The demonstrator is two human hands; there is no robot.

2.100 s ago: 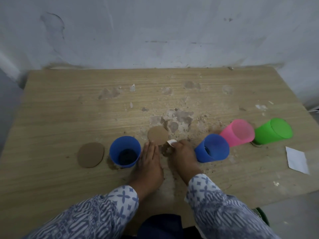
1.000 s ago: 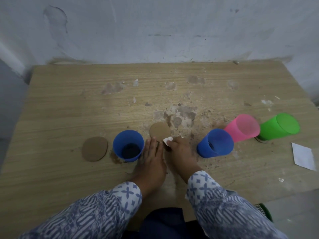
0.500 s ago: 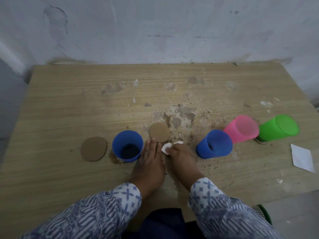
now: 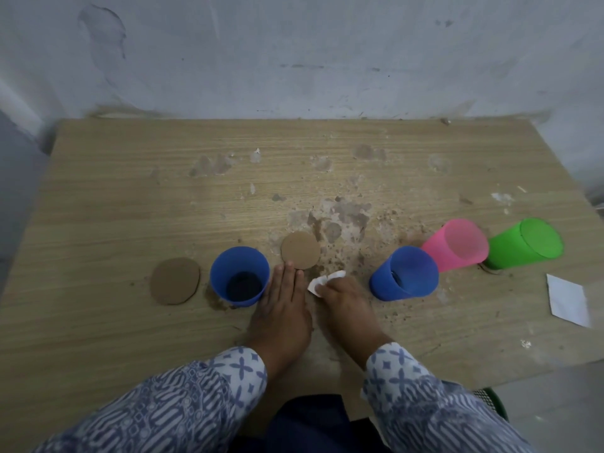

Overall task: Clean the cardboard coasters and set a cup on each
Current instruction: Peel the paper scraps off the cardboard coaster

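Between the two hands, just past the fingertips, lies a bare cardboard coaster (image 4: 300,255). Left hand (image 4: 281,299) flat on the table (image 4: 130,191), fingers straight, tips touching the coaster's near edge. Right hand (image 4: 343,299) curled round a crumpled white wipe (image 4: 325,282), held low beside the coaster, among brown crumbs (image 4: 336,261).

Blue cup (image 4: 240,276) upright, right against the left hand's outer side. Second coaster (image 4: 175,281) beyond it, also bare. Off the right hand's outer side stand the other blue cup (image 4: 405,273), then the pink cup (image 4: 457,245) and the green cup (image 4: 526,243), with a paper square (image 4: 567,299) furthest out.

Risks, as I judge them:
- The coaster is pinned only at its rim, so a firm wipe stroke could skid it away
- The wipe could drag grit back onto the cardboard
- A sideways shift of the left hand could knock over the cup beside it
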